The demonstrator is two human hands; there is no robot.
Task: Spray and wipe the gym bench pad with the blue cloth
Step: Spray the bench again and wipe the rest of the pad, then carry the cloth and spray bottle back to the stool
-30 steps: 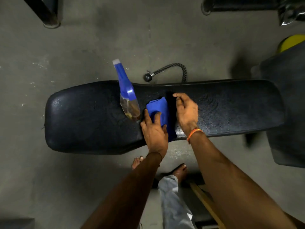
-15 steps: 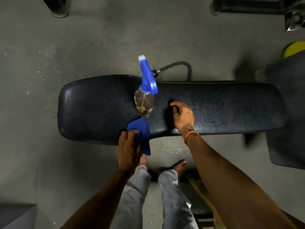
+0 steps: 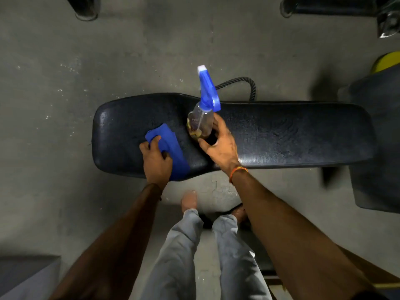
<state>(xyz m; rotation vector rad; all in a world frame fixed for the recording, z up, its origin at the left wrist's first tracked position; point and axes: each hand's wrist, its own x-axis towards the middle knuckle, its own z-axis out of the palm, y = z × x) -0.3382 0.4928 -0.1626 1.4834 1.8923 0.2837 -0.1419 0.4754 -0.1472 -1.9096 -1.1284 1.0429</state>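
Gym floor (image 3: 54, 105), bench pad (image 3: 292, 135). We note: right hand (image 3: 220, 144), newly off the pad, grips spray bottle (image 3: 200, 124); left hand (image 3: 157, 161) holds blue cloth (image 3: 173, 152) alongside. Spraying likely next.

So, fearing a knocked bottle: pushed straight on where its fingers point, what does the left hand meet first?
The left hand likely meets only bare bench pad, to its far edge; the spray bottle is rightward.
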